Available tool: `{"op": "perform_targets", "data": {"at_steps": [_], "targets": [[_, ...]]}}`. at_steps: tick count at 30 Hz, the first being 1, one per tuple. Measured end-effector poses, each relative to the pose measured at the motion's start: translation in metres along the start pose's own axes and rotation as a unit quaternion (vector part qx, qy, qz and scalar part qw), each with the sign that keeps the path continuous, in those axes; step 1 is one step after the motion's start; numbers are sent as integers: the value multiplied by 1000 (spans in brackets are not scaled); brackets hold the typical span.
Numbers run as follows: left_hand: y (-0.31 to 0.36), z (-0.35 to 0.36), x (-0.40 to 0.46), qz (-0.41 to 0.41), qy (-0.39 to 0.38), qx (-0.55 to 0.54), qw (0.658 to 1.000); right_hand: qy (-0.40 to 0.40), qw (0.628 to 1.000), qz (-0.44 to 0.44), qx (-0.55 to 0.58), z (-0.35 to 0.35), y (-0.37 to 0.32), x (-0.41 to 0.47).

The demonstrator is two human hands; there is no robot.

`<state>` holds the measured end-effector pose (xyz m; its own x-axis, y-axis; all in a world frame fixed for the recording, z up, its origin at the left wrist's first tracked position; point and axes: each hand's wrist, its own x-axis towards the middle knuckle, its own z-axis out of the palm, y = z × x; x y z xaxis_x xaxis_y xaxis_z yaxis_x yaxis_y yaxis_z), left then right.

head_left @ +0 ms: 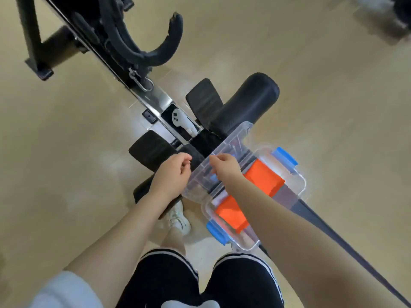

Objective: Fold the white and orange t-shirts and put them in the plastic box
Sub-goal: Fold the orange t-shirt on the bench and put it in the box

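Left arm: bare forearm reaching forward from the lower left, wrist straight.
Left grip [172,172]: back of the hand up, fingers loosely curled inward, thumb near the fingertips, holding nothing that can be seen.
Right arm: bare forearm coming in from the lower right, angled up and leftward.
Right grip [224,166]: back of the hand up, fingers curled downward; what they pinch is hidden.
Spacing: the two grips sit near each other, apart.
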<state>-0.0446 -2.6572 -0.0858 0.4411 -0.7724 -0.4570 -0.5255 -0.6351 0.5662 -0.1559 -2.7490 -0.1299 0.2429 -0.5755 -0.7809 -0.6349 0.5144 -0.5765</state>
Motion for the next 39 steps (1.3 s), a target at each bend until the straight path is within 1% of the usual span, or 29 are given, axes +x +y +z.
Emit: {"op": "perform_targets", "data": {"at_steps": [3, 5, 7, 10, 12, 15, 17, 20, 22, 24, 26, 29, 31, 34, 36, 37, 39], "targets": [[-18, -20, 16, 57, -51, 59, 995, 85, 995, 29, 53, 23, -8, 2], [-25, -29, 23, 98, -94, 89, 987, 129, 989, 37, 63, 30, -9, 1], [-26, -35, 28, 126, -119, 102, 980, 147, 985, 40, 80, 33, -7, -4], [-19, -37, 32, 158, -141, 94, 973, 170, 975, 30, 138, 25, -3, -19], [-8, -33, 34, 179, -155, 85, 968, 195, 963, -6, 186, 8, 0, -34], [15, -20, 35, 221, -166, 81, 958, 211, 951, -60, 218, -24, 12, -65], [29, -7, 32, 237, -185, 83, 950, 214, 947, -53, 233, -42, 31, -85], [44, 19, 28, 253, -227, 113, 934, 219, 944, 4, 246, -60, 69, -103], [46, 38, 26, 251, -255, 152, 921, 232, 939, 52, 249, -64, 99, -104], [43, 57, 24, 224, -272, 193, 916, 255, 934, 92, 234, -63, 127, -98], [39, 73, 22, 184, -278, 223, 916, 277, 933, 128, 190, -63, 151, -91], [36, 92, 23, 120, -293, 215, 924, 286, 933, 155, 154, -69, 176, -80], [37, 102, 23, 93, -295, 203, 929, 264, 940, 156, 152, -75, 182, -78], [40, 109, 23, 93, -260, 200, 940, 211, 956, 136, 153, -85, 183, -74], [41, 113, 21, 85, -250, 196, 944, 194, 962, 131, 137, -93, 186, -67], [42, 115, 19, 79, -247, 207, 943, 183, 967, 125, 123, -98, 187, -63], [46, 122, 15, 91, -225, 275, 930, 151, 976, 122, 103, -108, 189, -56]]}}
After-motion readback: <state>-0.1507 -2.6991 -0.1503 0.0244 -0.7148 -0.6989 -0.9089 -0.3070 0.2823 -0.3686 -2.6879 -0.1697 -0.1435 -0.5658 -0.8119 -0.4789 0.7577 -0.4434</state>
